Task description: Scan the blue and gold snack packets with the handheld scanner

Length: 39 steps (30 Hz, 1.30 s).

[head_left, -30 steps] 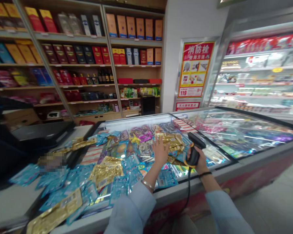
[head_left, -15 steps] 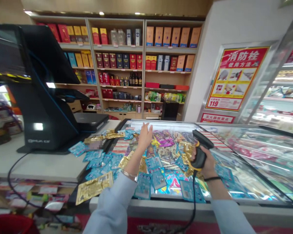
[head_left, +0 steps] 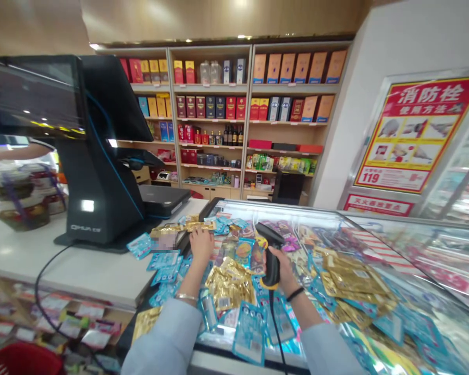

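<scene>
My right hand [head_left: 283, 271] grips a black barcode scanner [head_left: 271, 250] with a yellow ring and a cord hanging from its base. My left hand [head_left: 201, 242] reaches down onto the pile of snack packets [head_left: 229, 284], its fingers curled at a gold packet [head_left: 187, 227] near the pile's far left edge; whether it grips the packet is unclear. Blue and gold packets lie spread over the glass lid of a chest freezer [head_left: 379, 245].
A black point-of-sale terminal [head_left: 89, 151] with a cable stands on the white counter [head_left: 42, 260] to the left. Another person's arm [head_left: 11, 152] shows at far left. Shelves of boxed goods [head_left: 234, 104] line the back wall. A red basket [head_left: 19, 362] sits bottom left.
The view swung left, bringing the terminal into sight. My left hand dropped from raised and open onto the packets at the left. The scanner stayed in my right hand.
</scene>
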{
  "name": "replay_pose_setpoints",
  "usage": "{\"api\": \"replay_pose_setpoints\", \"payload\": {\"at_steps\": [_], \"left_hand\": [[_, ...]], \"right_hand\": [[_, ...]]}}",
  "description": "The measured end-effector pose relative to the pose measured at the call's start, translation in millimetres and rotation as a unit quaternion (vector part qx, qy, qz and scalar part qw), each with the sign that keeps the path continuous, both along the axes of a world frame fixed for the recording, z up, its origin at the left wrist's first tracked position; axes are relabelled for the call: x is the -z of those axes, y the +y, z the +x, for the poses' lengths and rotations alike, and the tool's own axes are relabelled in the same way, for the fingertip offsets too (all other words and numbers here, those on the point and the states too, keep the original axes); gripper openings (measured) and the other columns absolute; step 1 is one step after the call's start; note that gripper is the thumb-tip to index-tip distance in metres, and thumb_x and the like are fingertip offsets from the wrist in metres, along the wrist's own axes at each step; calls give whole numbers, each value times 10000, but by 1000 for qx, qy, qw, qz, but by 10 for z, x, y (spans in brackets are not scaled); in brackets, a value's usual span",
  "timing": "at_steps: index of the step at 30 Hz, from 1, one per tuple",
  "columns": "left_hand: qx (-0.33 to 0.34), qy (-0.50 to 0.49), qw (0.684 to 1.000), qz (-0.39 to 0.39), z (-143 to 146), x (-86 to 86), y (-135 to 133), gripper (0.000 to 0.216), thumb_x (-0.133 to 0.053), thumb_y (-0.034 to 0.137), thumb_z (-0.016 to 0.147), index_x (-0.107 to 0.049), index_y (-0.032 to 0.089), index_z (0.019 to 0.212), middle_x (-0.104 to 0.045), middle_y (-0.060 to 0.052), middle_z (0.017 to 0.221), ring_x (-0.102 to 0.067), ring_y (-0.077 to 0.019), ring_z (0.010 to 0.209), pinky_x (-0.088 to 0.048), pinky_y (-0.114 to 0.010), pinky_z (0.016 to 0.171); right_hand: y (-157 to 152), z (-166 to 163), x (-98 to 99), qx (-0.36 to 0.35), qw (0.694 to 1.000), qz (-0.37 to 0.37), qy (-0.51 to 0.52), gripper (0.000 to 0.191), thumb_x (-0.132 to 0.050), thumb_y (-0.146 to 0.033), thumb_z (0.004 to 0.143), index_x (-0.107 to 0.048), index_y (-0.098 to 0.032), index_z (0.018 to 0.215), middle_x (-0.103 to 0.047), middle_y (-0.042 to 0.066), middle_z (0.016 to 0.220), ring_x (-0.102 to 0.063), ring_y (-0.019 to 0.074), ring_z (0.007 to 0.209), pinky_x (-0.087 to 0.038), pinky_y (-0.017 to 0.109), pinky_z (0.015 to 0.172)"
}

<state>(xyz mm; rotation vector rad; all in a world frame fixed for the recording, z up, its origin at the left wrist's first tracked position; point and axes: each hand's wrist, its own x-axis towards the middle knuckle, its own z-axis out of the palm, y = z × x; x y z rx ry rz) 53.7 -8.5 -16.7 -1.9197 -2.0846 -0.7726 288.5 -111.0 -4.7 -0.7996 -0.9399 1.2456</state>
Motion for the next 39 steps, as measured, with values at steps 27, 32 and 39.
{"api": "replay_pose_setpoints", "payload": {"at_steps": [27,32,39], "left_hand": [[-62,38,997,-29,-165,101,76,453,-565,431,856,-656,102,1153,-571,-220,1327,-450,-381,1285,-300,-485,1082],[-24,13,998,-59,-172,100,103,398,-671,409,790,-647,161,1100,-583,-176,1313,-442,-366,1289,-309,-465,1076],[71,-218,973,27,-149,-33,127,210,-490,181,863,-647,231,992,-703,-56,1012,-650,-219,966,-481,-319,855]], "right_hand": [[-55,-2,97,-24,999,-21,15,357,-749,-485,673,-585,-174,611,-604,7,507,-531,112,359,-409,207,336],[-40,-3,139,-18,1000,-23,5,359,-763,-488,669,-582,-179,638,-602,-3,501,-533,119,350,-404,211,324],[-48,7,152,-23,995,27,-96,363,-762,-509,706,-603,-183,701,-608,-2,509,-548,131,360,-444,232,362]]}}
